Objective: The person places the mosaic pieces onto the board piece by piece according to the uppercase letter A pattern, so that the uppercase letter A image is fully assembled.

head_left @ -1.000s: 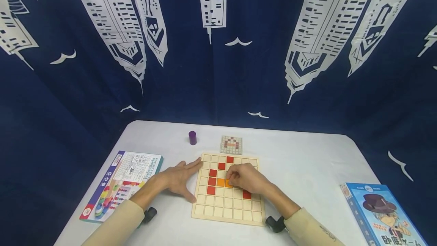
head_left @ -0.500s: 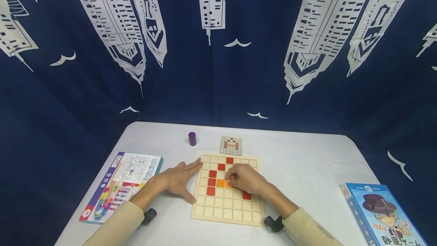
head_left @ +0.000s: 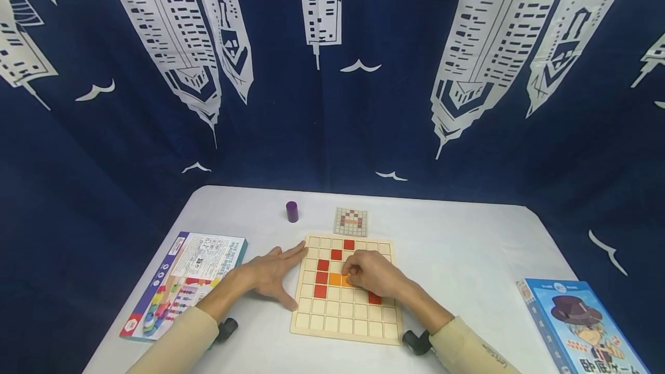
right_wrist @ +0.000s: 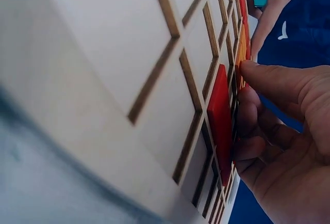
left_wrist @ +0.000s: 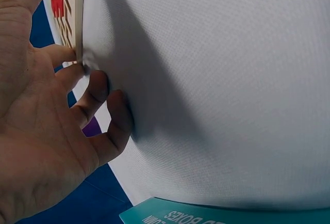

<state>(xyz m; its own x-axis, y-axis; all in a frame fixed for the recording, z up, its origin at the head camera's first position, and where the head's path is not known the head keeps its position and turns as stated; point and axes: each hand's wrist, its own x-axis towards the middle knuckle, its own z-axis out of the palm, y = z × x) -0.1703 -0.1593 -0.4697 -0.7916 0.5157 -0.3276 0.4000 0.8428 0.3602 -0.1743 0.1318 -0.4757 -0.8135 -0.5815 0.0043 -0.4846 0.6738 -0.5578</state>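
A wooden grid board (head_left: 346,325) lies on the table, with several red tiles (head_left: 349,245) set in its squares. Two orange tiles show side by side: the left orange tile (head_left: 335,279) is uncovered, while the second orange tile (head_left: 346,281) is partly hidden by my right hand (head_left: 375,273). That hand pinches the second one at its square; in the right wrist view the thumb touches an orange tile (right_wrist: 240,53), and a red tile (right_wrist: 220,123) lies close to the curled fingers. My left hand (head_left: 270,273) spreads along the board's left edge, thumb and fingertips against it.
Behind the board lie a small pattern card (head_left: 350,222) and a purple cylinder (head_left: 292,212). A flat game box (head_left: 187,281) is at the left, and a blue box (head_left: 584,328) at the right. A dark blue printed cloth (head_left: 280,120) hangs behind the table.
Both hands stay in nearly the same places. The whole head view shifts slightly; the tiles do not visibly move on the board.
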